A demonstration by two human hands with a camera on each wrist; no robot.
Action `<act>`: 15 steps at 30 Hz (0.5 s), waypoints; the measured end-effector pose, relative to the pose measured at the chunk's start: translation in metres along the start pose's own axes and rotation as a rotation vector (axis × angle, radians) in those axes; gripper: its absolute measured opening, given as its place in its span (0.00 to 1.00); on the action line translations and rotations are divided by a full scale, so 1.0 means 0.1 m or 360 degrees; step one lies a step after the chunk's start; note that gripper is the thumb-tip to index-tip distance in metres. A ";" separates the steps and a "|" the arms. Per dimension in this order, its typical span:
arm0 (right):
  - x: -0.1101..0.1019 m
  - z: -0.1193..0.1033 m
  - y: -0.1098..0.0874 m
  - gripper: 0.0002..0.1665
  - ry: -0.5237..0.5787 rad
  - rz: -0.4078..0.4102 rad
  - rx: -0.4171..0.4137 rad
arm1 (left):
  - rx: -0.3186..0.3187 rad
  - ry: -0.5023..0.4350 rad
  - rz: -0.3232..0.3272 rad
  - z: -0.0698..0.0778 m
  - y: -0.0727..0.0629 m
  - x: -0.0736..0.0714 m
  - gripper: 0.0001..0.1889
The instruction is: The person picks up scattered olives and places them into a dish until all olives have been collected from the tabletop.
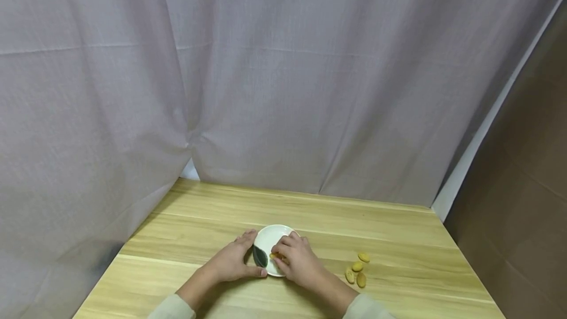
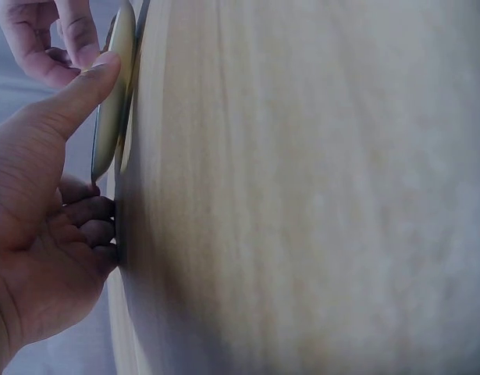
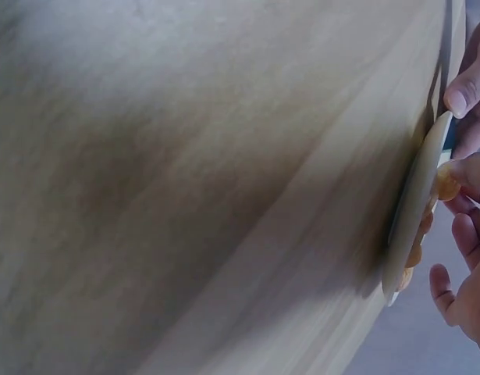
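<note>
A small round white plate [image 1: 275, 238] with a dark green leaf-shaped patch lies on the wooden table. My left hand [image 1: 232, 260] holds it at the left side, the thumb on the near rim and the fingers round the far-left edge. Over the plate, my right hand [image 1: 299, 260] pinches a yellow oval piece [image 3: 446, 183] that looks like dried fruit, between thumb and fingertips. Further yellow-orange pieces [image 3: 414, 256] sit on the plate in the right wrist view; in the head view the right hand hides them.
To the right of the plate, several yellow oval pieces [image 1: 357, 266] lie loose on the wooden table [image 1: 398, 240]. A grey curtain [image 1: 283, 87] hangs behind and to the left. A brown panel [image 1: 518, 171] borders the right side.
</note>
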State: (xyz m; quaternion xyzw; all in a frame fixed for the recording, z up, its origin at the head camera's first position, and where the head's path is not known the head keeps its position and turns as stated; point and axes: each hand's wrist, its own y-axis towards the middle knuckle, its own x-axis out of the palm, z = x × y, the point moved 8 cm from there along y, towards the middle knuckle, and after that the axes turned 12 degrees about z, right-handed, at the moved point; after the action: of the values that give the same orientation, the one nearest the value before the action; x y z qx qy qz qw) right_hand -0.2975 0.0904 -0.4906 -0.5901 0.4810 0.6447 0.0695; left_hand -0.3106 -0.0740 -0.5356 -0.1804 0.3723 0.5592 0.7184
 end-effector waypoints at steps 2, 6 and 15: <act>0.02 -0.01 -0.01 0.07 -0.0003 0.0018 -0.0020 | -0.0003 0.0000 0.0004 -0.01 0.00 0.01 0.66; 0.03 -0.01 -0.02 0.08 0.0008 0.0054 -0.0034 | -0.0009 0.0000 0.0003 -0.03 -0.01 0.02 0.66; 0.11 0.00 0.00 0.07 0.0023 -0.0038 0.0022 | -0.0010 -0.0017 0.0011 -0.05 0.00 0.03 0.66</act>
State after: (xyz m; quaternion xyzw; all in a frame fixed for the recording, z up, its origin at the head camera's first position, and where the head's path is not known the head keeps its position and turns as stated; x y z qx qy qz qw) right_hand -0.3007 0.0852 -0.5002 -0.5999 0.4788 0.6363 0.0777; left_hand -0.3117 -0.0749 -0.5411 -0.1784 0.3672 0.5639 0.7179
